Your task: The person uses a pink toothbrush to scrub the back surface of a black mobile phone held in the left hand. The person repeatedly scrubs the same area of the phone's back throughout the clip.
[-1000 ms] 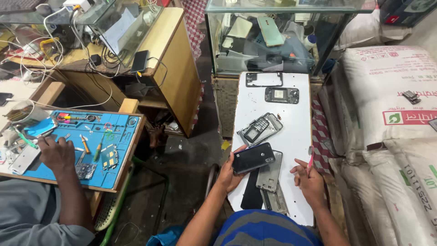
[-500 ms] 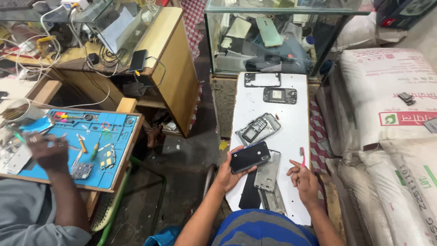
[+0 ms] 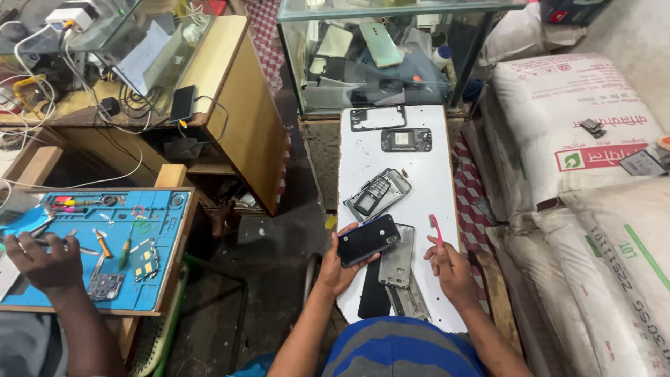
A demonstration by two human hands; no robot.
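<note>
Cramped between a glass case [image 3: 391,56] and stacked white sacks [image 3: 593,139], a narrow white worktop [image 3: 433,160] runs away from the person. Their left hand [image 3: 340,262] grips a black phone [image 3: 368,239] by its lower edge, lifted slightly over the worktop's near end. Their right hand [image 3: 450,265] pinches a pink toothbrush [image 3: 435,229], bristles pointing up, just right of the phone. Directly under the phone lie a grey phone back [image 3: 398,257] and a dark panel [image 3: 374,297]; farther up sit an opened phone frame [image 3: 379,193] and two more frames [image 3: 406,139] near the case. To the left, well apart across dark floor, another person's hand [image 3: 43,262] rests closed on a tool over a blue mat [image 3: 115,244] strewn with screwdrivers.
</note>
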